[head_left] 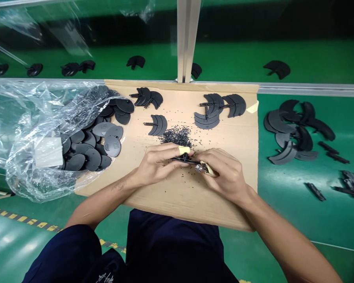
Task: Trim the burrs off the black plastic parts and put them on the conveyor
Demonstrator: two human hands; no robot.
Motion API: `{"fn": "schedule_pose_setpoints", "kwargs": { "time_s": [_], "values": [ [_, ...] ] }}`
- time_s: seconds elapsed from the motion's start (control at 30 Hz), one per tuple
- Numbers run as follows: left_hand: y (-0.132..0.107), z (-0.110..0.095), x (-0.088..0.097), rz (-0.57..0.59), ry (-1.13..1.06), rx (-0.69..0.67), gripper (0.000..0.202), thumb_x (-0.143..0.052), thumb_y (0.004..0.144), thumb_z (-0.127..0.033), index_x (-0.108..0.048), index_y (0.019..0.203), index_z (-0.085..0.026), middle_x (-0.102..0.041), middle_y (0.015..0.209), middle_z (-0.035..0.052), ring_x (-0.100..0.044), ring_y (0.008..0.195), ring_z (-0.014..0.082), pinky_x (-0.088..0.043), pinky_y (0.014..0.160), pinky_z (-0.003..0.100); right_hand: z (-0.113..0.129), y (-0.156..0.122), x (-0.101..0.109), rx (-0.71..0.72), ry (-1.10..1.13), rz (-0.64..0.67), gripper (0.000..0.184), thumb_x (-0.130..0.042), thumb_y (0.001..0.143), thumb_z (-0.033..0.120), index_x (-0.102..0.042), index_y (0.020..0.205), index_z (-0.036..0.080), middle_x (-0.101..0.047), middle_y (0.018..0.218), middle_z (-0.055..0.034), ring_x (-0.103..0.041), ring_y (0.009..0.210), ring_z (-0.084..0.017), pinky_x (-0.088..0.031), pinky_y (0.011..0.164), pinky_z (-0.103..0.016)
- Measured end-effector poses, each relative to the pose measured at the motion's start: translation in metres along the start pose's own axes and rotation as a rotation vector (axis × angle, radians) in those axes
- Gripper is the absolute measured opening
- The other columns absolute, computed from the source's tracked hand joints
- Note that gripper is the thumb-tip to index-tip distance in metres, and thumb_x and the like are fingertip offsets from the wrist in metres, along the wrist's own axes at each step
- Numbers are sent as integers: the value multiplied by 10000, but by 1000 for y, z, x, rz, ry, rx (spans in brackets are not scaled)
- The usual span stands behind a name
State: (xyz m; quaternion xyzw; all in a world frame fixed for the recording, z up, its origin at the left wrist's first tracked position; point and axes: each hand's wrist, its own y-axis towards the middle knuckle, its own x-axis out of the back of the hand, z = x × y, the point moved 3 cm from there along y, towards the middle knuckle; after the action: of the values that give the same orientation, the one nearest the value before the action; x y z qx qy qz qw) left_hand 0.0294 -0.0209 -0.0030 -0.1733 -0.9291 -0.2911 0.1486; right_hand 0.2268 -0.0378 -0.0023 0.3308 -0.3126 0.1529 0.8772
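Note:
My left hand [159, 164] pinches a small black plastic moulded part [184, 160] between thumb and fingers, and one finger wears a yellow finger cot [184, 150]. My right hand [225, 176] grips small side cutters [207, 168] with pale yellow handles, their metal jaws at the part's end. Both hands are above a cardboard sheet [233, 149], with black plastic crumbs [177, 136] heaped just beyond them. Several fan-shaped black plastic parts [157, 124] lie on the cardboard, and more stacks [214, 111] sit to the right.
A clear plastic bag [32, 137] at left holds several black plastic discs [93, 159]. On the green bench at right lie a heap of black parts [292, 129] and runners [351, 184]. An aluminium rail [312, 89] and upright post [187, 39] stand ahead, with black parts [279, 68] beyond.

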Motion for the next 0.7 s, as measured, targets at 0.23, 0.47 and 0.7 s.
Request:
{"fn": "schedule_pose_setpoints", "kwargs": {
  "time_s": [0.23, 0.47, 0.7],
  "values": [
    [-1, -1, 0, -18, 5, 35, 265, -773, 888, -266, -773, 1145, -198, -801, 949, 71, -742, 816, 140, -605, 711, 233, -1, 0, 1, -6, -4, 8, 231, -516, 897, 55, -642, 1034, 193, -748, 945, -93, -719, 843, -215, -592, 720, -367],
    [-1, -1, 0, 2, 3, 30, 276, -760, 898, -256, -768, 1167, -193, -804, 973, 77, -748, 808, 136, -614, 717, 227, -1, 0, 2, -7, 0, 37, 189, -539, 926, 121, -657, 1049, 205, -747, 935, -83, -716, 851, -218, -590, 729, -368],
    [-2, -3, -1, -11, 12, 3, 259, -731, 923, -267, -766, 1172, -203, -806, 979, 75, -757, 834, 146, -624, 740, 240, 0, 0, 1, 10, -30, 39, 193, -500, 946, 120, -650, 1034, 203, -737, 900, -76, -709, 827, -205, -592, 712, -353]
  ]
}}
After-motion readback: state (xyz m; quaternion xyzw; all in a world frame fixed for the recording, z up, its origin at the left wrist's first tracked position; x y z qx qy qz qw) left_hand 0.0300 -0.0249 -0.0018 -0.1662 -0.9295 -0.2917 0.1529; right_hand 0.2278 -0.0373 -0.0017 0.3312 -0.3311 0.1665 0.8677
